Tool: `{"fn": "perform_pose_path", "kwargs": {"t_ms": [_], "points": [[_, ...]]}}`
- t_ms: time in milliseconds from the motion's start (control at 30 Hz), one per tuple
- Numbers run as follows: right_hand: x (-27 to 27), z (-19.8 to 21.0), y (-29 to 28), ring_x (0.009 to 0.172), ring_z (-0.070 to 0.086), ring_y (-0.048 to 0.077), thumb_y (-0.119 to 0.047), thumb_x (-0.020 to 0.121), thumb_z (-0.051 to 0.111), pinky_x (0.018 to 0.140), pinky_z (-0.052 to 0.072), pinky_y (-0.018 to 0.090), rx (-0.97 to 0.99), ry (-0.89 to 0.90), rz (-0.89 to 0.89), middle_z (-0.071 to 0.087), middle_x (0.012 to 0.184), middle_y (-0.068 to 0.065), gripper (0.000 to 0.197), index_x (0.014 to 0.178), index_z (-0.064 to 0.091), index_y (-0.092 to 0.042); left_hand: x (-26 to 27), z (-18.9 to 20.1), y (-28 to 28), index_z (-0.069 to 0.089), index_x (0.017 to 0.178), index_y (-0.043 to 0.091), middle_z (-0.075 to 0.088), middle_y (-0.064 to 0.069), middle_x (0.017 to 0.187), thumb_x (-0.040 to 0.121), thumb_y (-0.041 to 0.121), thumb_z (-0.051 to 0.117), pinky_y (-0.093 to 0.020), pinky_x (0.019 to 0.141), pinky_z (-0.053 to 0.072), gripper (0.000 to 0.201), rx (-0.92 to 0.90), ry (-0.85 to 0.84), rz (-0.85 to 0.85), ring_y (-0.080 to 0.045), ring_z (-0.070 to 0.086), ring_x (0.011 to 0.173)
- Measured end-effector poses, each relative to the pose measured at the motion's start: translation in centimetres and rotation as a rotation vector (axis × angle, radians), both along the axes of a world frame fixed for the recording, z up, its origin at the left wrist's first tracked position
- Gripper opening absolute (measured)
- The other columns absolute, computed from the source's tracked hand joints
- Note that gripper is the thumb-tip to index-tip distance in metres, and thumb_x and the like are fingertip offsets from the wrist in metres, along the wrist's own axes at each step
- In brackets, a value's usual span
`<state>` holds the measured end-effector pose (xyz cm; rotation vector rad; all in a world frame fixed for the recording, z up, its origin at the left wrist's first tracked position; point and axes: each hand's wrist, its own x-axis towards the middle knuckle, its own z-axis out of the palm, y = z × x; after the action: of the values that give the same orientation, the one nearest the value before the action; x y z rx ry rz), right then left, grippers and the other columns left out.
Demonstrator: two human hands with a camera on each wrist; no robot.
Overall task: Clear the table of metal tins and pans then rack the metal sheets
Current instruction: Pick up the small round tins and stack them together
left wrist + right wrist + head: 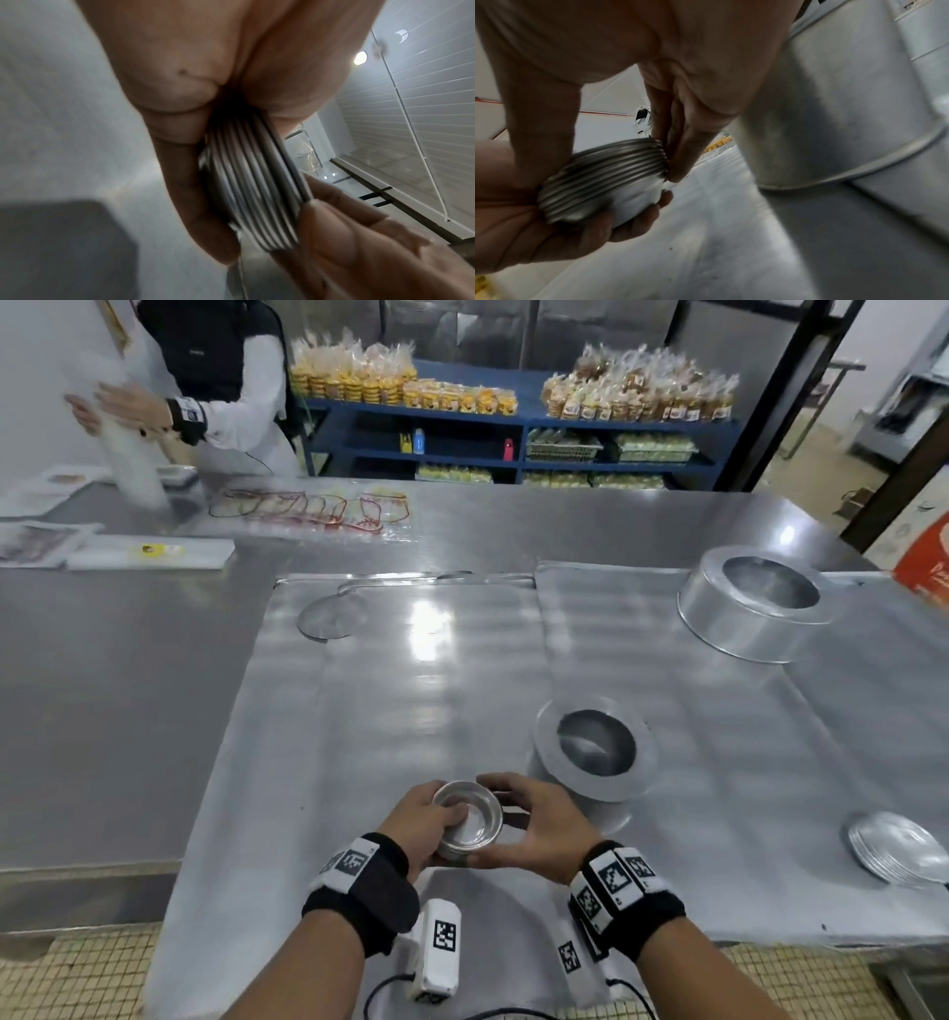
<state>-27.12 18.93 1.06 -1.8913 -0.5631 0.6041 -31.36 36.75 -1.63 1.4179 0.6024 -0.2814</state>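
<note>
Both hands, left hand [424,819] and right hand [539,829], grip a nested stack of small tins [468,819] between them, likely squaring it for carrying off the table [128,711]

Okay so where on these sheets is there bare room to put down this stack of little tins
The left metal sheet is mostly bare, from both hands up to the flat disc at its far edge. It is more crowded to the right: the tall pan beside the tins, the wide pan and a stack of plates.
</note>
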Motion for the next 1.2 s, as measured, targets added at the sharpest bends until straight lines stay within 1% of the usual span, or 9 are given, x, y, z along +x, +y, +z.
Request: {"fn": "perform_pose_path", "kwargs": {"t_ms": [167,467,633,733,867,933,1000,1100,1200], "points": [[0.1,0.7,-6.7,0.105,0.067,0.007,-0.025,0.057,0.096,0.093,0.056,0.030,-0.006,0.023,0.017,0.071,0.113,-0.005,0.078,0.126,0.060,-0.019,0.0,-0.2,-6.1,0.070,0.106,0.007,0.073,-0.018,0.095,0.091,-0.004,0.061,-0.043,0.072,0.058,0.021,0.017,0.012,-0.065,-0.028,0.069,0.082],[1.5,1.3,-18.4,0.095,0.072,0.014,-0.028,0.060,0.095,0.086,0.060,0.036,-0.040,0.011,0.013,0.075,0.101,-0.002,0.060,0.114,0.070,-0.022,1.4,0.5,-16.4,0.072,0.099,0.004,0.074,-0.022,0.096,0.090,-0.012,0.056,-0.035,0.071,0.057,0.024,0.025,-0.015,-0.193,-0.030,0.068,0.086],[2.8,1.2,-25.5,0.085,0.071,0.007,-0.027,0.066,0.090,0.081,0.059,0.026,-0.147,-0.066,-0.027,0.075,0.094,-0.007,0.045,0.108,0.072,-0.028,3.8,0.1,-23.1,0.071,0.096,0.004,0.073,-0.017,0.091,0.090,-0.011,0.057,-0.036,0.067,0.059,0.022,0.057,-0.033,-0.209,-0.029,0.068,0.085],[4.2,1.0,-29.5,0.077,0.067,0.004,-0.033,0.072,0.082,0.081,0.058,0.024,-0.310,-0.158,-0.082,0.071,0.091,-0.011,0.038,0.108,0.071,-0.026,5.3,-0.2,-26.3,0.068,0.100,0.002,0.065,-0.019,0.089,0.089,-0.010,0.058,-0.045,0.068,0.060,0.019,0.038,-0.022,-0.217,-0.033,0.063,0.084],[6.0,1.3,-34.8,0.068,0.057,0.000,-0.025,0.083,0.076,0.070,0.048,0.010,-0.478,-0.227,-0.233,0.062,0.081,-0.012,0.028,0.109,0.068,-0.016,7.3,-0.2,-30.2,0.066,0.100,0.004,0.059,-0.020,0.090,0.091,-0.008,0.059,-0.031,0.053,0.057,0.016,0.037,-0.017,-0.220,-0.028,0.059,0.074],[6.9,1.5,-37.2,0.071,0.055,0.002,-0.025,0.084,0.073,0.073,0.047,0.013,-0.542,-0.280,-0.331,0.060,0.082,-0.012,0.021,0.103,0.067,-0.021,8.1,0.0,-32.0,0.069,0.096,0.006,0.058,-0.022,0.091,0.085,-0.003,0.065,-0.055,0.065,0.061,0.014,-0.007,0.004,-0.229,-0.038,0.061,0.081],[7.8,1.5,-39.4,0.079,0.056,0.009,-0.023,0.083,0.071,0.080,0.047,0.022,-0.571,-0.332,-0.422,0.060,0.087,-0.010,0.017,0.100,0.066,-0.022,8.7,-0.2,-33.3,0.073,0.092,0.011,0.061,-0.031,0.095,0.075,0.007,0.069,-0.075,0.077,0.051,0.018,-0.010,0.022,-0.233,-0.049,0.065,0.090],[9.1,1.4,-42.2,0.092,0.059,0.017,-0.017,0.081,0.070,0.088,0.047,0.027,-0.584,-0.375,-0.527,0.065,0.097,0.000,0.023,0.104,0.069,-0.015,9.6,-0.4,-34.9,0.073,0.091,0.012,0.060,-0.031,0.096,0.074,0.009,0.067,-0.078,0.080,0.048,0.018,-0.043,0.029,-0.242,-0.054,0.065,0.093],[10.0,0.9,-44.2,0.106,0.056,0.021,-0.026,0.082,0.073,0.098,0.044,0.030,-0.691,-0.307,-0.536,0.061,0.113,0.003,0.040,0.119,0.063,-0.014,10.2,0.7,-36.1,0.067,0.102,0.003,0.056,-0.024,0.102,0.089,-0.004,0.057,-0.074,0.075,0.052,0.018,-0.110,0.046,-0.218,-0.062,0.060,0.103]]}}
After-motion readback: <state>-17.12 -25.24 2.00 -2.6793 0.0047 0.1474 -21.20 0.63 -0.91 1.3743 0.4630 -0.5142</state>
